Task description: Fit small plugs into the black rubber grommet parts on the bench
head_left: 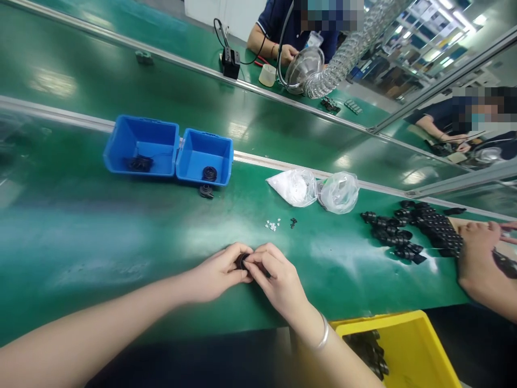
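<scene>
My left hand is closed around a small black round part, just above the green bench. Thumb and fingers of my right hand are pinched together at the near side of that same part. Much of the part is hidden by my fingers, and I cannot tell if a smaller piece is between them. Beyond my hands lie a few small white pieces and a little group of small black pieces.
Two blue bins hold black coiled or stringy parts, with a black part before them. Two plastic bags stand at the back. At right, a co-worker's hand rests near many black parts. A yellow crate sits below the bench edge.
</scene>
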The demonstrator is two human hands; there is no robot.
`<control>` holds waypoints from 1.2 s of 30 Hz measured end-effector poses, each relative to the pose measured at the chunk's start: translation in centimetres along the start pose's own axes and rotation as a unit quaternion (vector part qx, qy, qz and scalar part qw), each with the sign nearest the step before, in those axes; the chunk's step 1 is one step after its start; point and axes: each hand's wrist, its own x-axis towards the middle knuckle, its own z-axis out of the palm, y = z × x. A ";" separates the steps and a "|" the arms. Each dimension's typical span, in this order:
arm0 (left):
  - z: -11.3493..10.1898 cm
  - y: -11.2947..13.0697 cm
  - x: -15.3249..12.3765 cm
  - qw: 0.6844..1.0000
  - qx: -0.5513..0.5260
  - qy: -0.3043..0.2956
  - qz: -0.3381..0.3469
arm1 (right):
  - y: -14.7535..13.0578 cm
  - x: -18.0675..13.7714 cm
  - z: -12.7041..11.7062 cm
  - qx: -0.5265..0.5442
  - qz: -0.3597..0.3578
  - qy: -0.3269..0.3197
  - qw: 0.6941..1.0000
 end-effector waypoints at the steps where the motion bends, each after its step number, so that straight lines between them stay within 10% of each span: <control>1: 0.0 -0.1 0.0 1.000 0.004 -0.001 0.000 | 0.1 -0.1 -0.1 -0.004 -0.002 -0.005 1.000; 36: -0.3 0.3 0.2 0.999 0.041 0.012 0.009 | 1.4 -4.3 1.6 -0.090 -0.071 -0.001 0.993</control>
